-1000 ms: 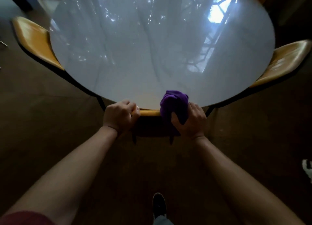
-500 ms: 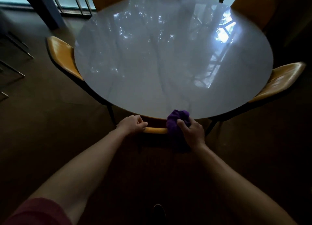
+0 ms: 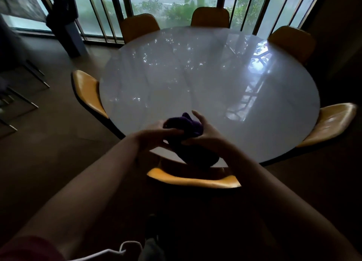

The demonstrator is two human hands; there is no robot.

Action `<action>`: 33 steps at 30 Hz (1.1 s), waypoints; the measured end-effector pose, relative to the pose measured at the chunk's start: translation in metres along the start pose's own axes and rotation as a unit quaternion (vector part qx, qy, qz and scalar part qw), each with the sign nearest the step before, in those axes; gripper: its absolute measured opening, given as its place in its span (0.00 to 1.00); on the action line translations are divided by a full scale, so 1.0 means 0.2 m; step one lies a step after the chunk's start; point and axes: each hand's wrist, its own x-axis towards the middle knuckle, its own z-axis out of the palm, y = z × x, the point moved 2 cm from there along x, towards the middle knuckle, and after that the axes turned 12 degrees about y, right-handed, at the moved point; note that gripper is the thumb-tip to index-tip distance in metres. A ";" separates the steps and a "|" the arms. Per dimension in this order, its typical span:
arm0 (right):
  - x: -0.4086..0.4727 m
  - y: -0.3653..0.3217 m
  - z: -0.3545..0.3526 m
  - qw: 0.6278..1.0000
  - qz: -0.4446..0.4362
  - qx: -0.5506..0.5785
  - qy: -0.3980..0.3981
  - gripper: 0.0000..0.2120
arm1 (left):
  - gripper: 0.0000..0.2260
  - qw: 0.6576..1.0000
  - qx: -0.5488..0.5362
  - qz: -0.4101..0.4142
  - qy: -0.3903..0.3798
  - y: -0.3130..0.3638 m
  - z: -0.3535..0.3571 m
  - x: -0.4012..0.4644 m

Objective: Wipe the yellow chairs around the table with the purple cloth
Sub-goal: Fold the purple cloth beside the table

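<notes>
The purple cloth is bunched between both my hands, raised above the near edge of the round white table. My left hand grips its left side. On the right side, my right hand holds it with one finger pointing up. Just below the hands is the top of the nearest yellow chair's back, tucked under the table. More yellow chairs stand at the left, the right and along the far side.
Tall barred windows with greenery outside run behind the table. A dark pillar with a bag on it stands at the far left. Metal furniture legs show at the left edge. Brown floor surrounds the table.
Both hands have left the near chair's back and risen above the table edge. The left hand now also holds the cloth. My view has tilted up, showing the windows and far chairs.
</notes>
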 end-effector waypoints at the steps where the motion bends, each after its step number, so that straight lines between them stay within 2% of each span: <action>1: 0.06 0.00 0.03 1.000 0.005 -0.008 -0.004 0.54 | 0.24 0.999 0.020 0.015 0.020 0.01 -0.05 0.06; 3: 0.22 0.05 0.07 0.998 0.051 0.026 0.001 0.55 | 0.17 0.996 -0.005 0.034 0.083 0.00 -0.17 0.22; 6: 0.44 0.15 0.09 0.987 0.159 0.030 0.001 0.47 | 0.09 0.982 -0.118 0.007 0.144 -0.04 -0.32 0.48; 8: 0.53 0.21 0.13 0.979 0.197 0.004 -0.045 0.33 | 0.13 0.973 -0.163 -0.028 0.163 -0.07 -0.40 0.61; 10: 0.67 0.25 0.18 0.979 0.205 -0.002 -0.001 0.18 | 0.16 0.969 -0.170 -0.052 0.172 -0.11 -0.51 0.75; 12: 0.79 0.28 0.18 0.974 0.213 0.042 0.072 0.16 | 0.18 0.965 -0.164 -0.066 0.193 -0.16 -0.61 0.88; 14: 0.90 0.32 0.19 0.964 0.236 0.083 0.090 0.15 | 0.17 0.959 -0.153 -0.080 0.225 -0.22 -0.71 0.99; 18: 1.06 0.44 0.23 0.959 0.251 0.016 0.127 0.13 | 0.12 0.960 0.013 -0.095 0.263 -0.37 -0.83 1.13; 21: 1.16 0.53 0.27 0.962 0.240 -0.017 0.133 0.18 | 0.16 0.948 0.159 -0.095 0.259 -0.46 -0.88 1.21; 23: 1.24 0.58 0.29 0.957 0.232 -0.064 0.162 0.25 | 0.23 0.901 0.303 -0.088 0.299 -0.49 -0.90 1.23; 24: 1.27 0.60 0.28 0.948 0.214 -0.130 0.194 0.29 | 0.24 0.869 0.366 -0.065 0.326 -0.49 -0.91 1.23; 25: 1.29 0.61 0.28 0.931 0.184 -0.215 0.230 0.32 | 0.24 0.840 0.412 -0.015 0.352 -0.48 -0.91 1.22; 27: 1.29 0.60 0.28 0.882 0.098 -0.357 0.292 0.33 | 0.23 0.781 0.478 0.140 0.376 -0.46 -0.88 1.20; 28: 1.27 0.60 0.30 0.864 0.048 -0.393 0.309 0.32 | 0.22 0.758 0.496 0.217 0.364 -0.45 -0.84 1.19; 30: 1.20 0.63 0.41 0.857 -0.051 -0.422 0.292 0.28 | 0.22 0.742 0.520 0.318 0.278 -0.50 -0.71 1.15; 31: 1.16 0.67 0.46 0.862 -0.076 -0.431 0.258 0.27 | 0.22 0.739 0.542 0.335 0.218 -0.55 -0.63 1.14; 33: 1.08 0.76 0.54 0.863 -0.070 -0.462 0.192 0.26 | 0.25 0.716 0.606 0.319 0.133 -0.64 -0.56 1.13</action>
